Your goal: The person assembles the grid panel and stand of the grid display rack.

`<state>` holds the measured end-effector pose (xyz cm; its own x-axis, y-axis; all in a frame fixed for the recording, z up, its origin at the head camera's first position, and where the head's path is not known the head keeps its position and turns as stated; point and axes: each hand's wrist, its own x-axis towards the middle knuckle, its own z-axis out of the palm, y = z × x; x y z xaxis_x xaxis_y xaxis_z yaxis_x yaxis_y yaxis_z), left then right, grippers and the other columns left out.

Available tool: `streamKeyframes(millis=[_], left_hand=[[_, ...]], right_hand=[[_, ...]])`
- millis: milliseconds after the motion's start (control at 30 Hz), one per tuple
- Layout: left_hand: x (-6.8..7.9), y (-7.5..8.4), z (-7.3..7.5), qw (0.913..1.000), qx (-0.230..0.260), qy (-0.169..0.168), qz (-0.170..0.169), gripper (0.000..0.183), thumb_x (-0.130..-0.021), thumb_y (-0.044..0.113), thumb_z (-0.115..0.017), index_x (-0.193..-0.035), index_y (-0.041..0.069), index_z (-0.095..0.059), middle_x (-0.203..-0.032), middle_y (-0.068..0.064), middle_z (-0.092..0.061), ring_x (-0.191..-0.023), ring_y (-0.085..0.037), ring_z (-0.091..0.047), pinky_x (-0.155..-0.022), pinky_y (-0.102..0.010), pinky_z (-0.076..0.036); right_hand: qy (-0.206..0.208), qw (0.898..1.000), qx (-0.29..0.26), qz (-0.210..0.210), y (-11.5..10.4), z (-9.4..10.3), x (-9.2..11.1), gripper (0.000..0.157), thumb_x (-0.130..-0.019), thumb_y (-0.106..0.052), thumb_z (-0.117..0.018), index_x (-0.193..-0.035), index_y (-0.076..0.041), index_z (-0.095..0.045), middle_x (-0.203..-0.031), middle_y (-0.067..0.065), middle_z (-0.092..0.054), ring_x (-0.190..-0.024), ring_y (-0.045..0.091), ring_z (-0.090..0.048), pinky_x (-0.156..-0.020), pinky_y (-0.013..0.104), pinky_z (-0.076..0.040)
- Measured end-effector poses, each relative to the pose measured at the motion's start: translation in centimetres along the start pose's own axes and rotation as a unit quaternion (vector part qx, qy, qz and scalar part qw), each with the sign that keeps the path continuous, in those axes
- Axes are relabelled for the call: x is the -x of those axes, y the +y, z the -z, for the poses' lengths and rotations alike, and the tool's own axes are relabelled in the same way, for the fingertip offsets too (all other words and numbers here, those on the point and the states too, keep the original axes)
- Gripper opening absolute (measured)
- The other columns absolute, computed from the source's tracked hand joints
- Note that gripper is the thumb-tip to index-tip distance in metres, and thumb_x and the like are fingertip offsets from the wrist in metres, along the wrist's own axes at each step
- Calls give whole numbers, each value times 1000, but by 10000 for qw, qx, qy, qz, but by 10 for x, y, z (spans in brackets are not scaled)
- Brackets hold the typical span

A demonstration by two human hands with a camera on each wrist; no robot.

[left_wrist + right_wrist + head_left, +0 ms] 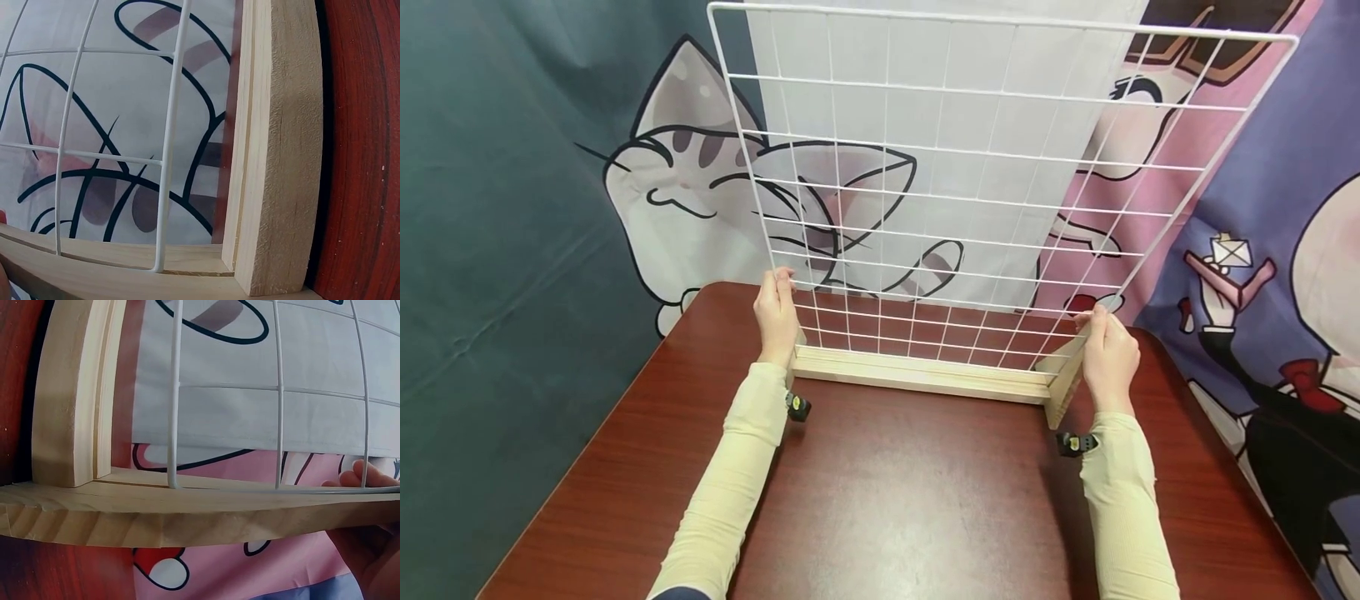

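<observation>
A white wire grid panel (1000, 22) stands upright, leaning back, between two wooden side boards joined by a grooved wooden crossbar (917, 372). My left hand (777, 315) grips the left board and the panel's edge together. On the other side my right hand (1108, 350) holds the right side board (1063, 387) and the wire edge. In the left wrist view, the panel's bottom wire (169, 125) runs parallel to the crossbar (294, 144), with a gap between them. The right wrist view shows my fingers around the side board (187, 525), partly cut off by the frame.
A dark red-brown table (917, 492) lies under the wooden frame. Behind it hangs a cloth backdrop (520, 208) with cartoon cats. Small black cameras sit at both wrists.
</observation>
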<state>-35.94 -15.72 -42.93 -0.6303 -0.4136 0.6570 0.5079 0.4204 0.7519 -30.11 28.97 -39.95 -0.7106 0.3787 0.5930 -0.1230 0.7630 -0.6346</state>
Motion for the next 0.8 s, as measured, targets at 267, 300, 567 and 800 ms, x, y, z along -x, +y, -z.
streamKeyframes(millis=[267,300,567,800], left_hand=[[2,0,1,9999,89,-56,-11,32,-105,19,-39,-105,-4,-60,-86,-23,-60,-85,-35,-58,-73,-19,-39],[3,0,2,9999,95,-57,-23,32,-105,19,-38,-105,-4,-60,-87,-24,-60,-83,-33,-58,-72,-18,-39],[4,0,1,9998,144,-42,-129,29,-104,16,-40,-105,-4,-61,-90,-24,-61,-81,-15,-54,-73,-17,-39],[4,-1,1,9998,177,-13,-126,29,-104,16,-42,-104,-4,-62,-89,-21,-61,-81,-11,-52,-72,-17,-38]], right_hand=[[80,9998,191,78,1,0,4,47,-103,-31,-34,-99,0,-69,-99,24,-67,-99,50,-59,-79,60,-39],[90,9997,206,88,1,0,5,46,-103,-31,-35,-99,0,-69,-99,24,-66,-99,51,-58,-78,60,-39],[2,9996,178,227,1,0,6,42,-103,-28,-34,-100,-3,-68,-98,22,-65,-100,48,-60,-78,60,-40],[-64,9995,234,190,1,-2,6,40,-103,-28,-35,-100,-5,-68,-97,21,-63,-100,47,-59,-79,60,-40]])
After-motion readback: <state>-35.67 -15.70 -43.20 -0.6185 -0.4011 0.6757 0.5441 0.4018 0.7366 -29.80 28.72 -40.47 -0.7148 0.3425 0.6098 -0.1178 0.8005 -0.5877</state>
